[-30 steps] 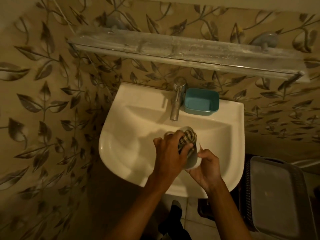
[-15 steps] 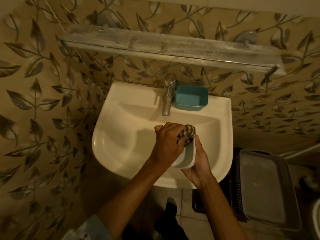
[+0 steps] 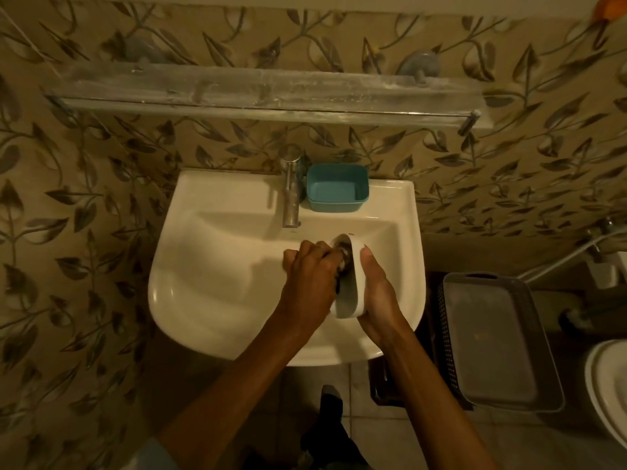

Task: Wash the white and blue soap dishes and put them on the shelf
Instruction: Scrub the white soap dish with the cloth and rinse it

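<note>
Over the white sink, my right hand holds the white soap dish on its side, opening turned left. My left hand grips a dark checked cloth and presses it inside the dish. The blue soap dish stands empty on the sink's back ledge, just right of the metal tap. A long glass shelf runs along the wall above the sink and holds nothing.
A grey plastic basket with a lid stands on the floor right of the sink. A white toilet rim shows at the far right edge. A hose fitting is on the right wall. Leaf-patterned tiles cover the walls.
The white dish has been tipped further onto its side, opening to the left. My left hand has pushed the cloth deeper into it. The view has shifted slightly.
</note>
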A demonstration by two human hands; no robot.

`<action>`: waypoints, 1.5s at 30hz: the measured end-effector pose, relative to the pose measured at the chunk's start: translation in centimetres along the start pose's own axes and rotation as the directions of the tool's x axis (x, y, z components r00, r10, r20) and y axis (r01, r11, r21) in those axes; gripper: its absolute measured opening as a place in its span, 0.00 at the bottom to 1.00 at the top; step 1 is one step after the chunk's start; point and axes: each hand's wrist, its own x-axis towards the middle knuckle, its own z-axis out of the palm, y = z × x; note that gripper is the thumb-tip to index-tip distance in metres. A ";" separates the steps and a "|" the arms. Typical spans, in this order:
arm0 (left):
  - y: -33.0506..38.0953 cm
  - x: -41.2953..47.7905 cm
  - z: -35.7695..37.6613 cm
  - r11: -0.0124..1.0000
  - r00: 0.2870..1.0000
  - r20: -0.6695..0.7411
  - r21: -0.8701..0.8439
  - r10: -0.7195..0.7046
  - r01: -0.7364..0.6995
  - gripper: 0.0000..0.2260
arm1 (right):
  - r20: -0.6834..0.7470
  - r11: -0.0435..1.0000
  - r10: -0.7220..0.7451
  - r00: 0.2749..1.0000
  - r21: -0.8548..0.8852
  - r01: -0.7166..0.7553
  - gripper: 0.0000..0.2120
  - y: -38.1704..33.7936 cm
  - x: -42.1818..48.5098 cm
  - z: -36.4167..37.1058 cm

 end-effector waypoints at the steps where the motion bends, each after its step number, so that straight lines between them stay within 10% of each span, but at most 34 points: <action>1: 0.1 -0.2 0.2 1.000 0.999 0.035 0.017 0.021 -0.022 0.17 | 0.003 1.000 0.004 1.000 0.008 -0.004 0.12 0.1 0.0 -0.1; 7: 1.0 -0.7 0.4 0.987 0.939 0.319 0.056 0.128 -0.154 0.10 | -0.065 0.998 0.001 0.998 0.061 0.002 0.19 -1.1 0.4 -0.1; 15: 0.4 -1.8 -3.4 0.816 0.930 0.344 -0.570 0.128 0.098 0.05 | 0.047 0.982 -0.162 0.986 -0.094 0.166 0.15 -1.5 0.1 0.0; 21: 0.7 -0.5 -4.1 0.454 0.894 0.445 -0.786 -0.055 0.419 0.06 | 0.098 0.959 -0.240 0.966 -0.130 0.251 0.16 -2.3 -0.2 0.5; 25: 1.6 2.3 -4.0 0.070 0.721 0.544 -0.776 -0.428 0.627 0.10 | 0.079 0.986 -0.147 0.986 -0.069 0.153 0.23 -1.4 -0.7 1.0; 28: 2.5 2.2 -3.5 0.541 0.877 0.169 -0.729 -0.450 0.418 0.05 | 0.018 0.996 0.042 0.999 0.081 -0.043 0.26 -0.9 -1.0 1.1; 31: 2.1 -0.1 -2.5 0.890 0.995 0.019 -0.444 -0.102 0.099 0.07 | 0.052 0.964 0.139 0.989 0.222 -0.147 0.29 -1.7 -0.9 0.5; 37: -0.3 -2.2 -2.3 0.900 0.903 0.278 -0.382 0.328 -0.209 0.11 | 0.013 0.941 0.202 0.979 0.273 -0.198 0.24 -1.8 -0.8 -0.7; 45: 0.6 1.8 -1.4 0.999 0.998 -0.053 -0.045 0.015 -0.017 0.11 | -0.004 0.947 0.163 0.987 0.281 -0.156 0.19 -0.1 -1.5 0.5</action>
